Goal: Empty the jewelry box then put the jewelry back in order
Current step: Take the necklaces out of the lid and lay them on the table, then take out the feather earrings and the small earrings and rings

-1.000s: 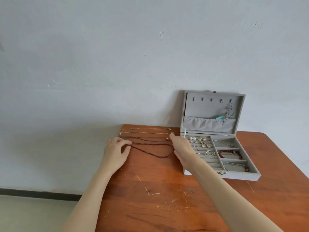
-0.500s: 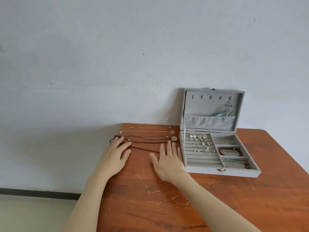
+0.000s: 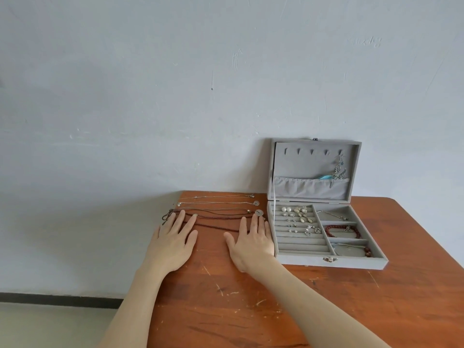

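**Both hands flat on the desk beside the open jewelry box**

The left hand [image 3: 173, 239] lies palm down on the wooden desk [image 3: 326, 310] near its left edge, fingers straight and spread; its fingertips rest on the left ends of the dark cords. The right hand [image 3: 252, 241] lies palm down as well, fingers straight and close together, just beside the left wall of the jewelry box [image 3: 326, 259]; its fingertips touch the right end of the beaded necklace [image 3: 213, 226]. Neither hand grips anything.

Four necklaces lie in parallel rows along the far edge of the desk, left of the box: two thin silver chains [image 3: 216, 202] farthest back, then a brown cord necklace [image 3: 216, 211] with a round pendant [image 3: 258, 212] at its right end, then the beaded one nearest the hands.

The grey box stands open at the far right of the desk, its lid [image 3: 313, 169] leaning upright against the wall. A silver ornament [image 3: 339, 172] hangs in the lid above its pocket. Earrings and rings [image 3: 300, 217] sit in the ring rolls on the left side of the tray. The three right compartments hold a thin chain [image 3: 331, 214], a red bead bracelet [image 3: 341, 231] and another bracelet [image 3: 351, 248].
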